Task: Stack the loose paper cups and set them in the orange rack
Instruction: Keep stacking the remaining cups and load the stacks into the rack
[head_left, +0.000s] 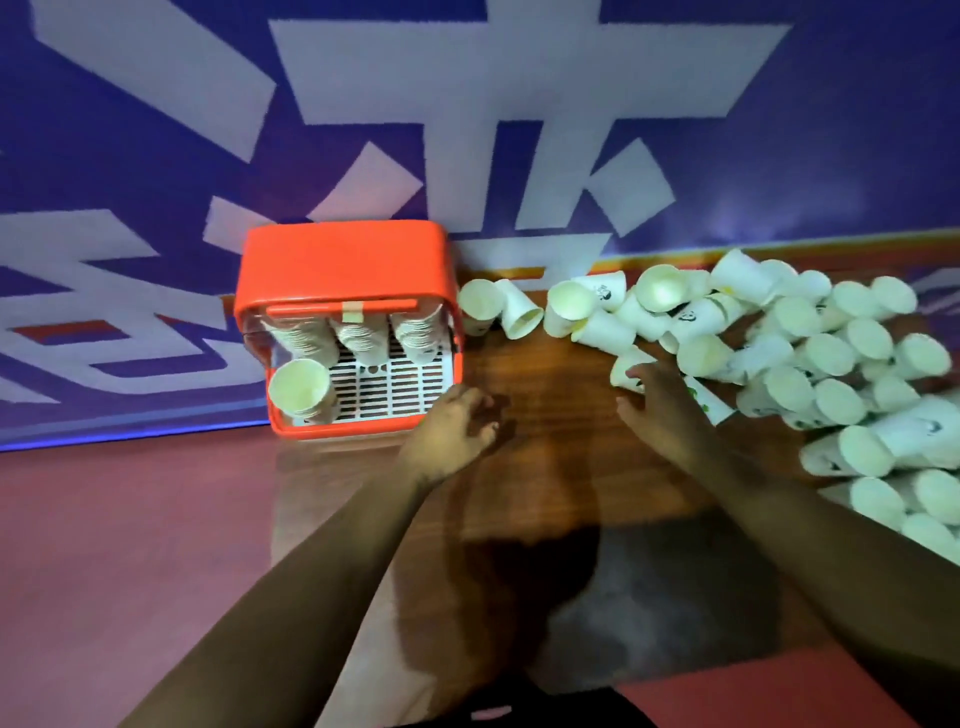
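Both hands are empty: the left hand (457, 426) is loosely curled beside the orange rack (343, 265) at centre left, while the right hand (660, 400) spreads toward the loose paper cups (831, 364) heaped at right on the tabletop (545, 374). Best to pinch the nearest cup by its wall, without crushing it.

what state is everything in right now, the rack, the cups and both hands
orange rack: front open, partly filled
back stacks: three nested stacks in the rear row
front stack: front left, mouth up
loose paper cups: unstacked, mostly on their sides, heaped at right
left hand: loosely curled, holds nothing, by the rack's front corner
right hand: open, fingers at the heap's edge, grips nothing
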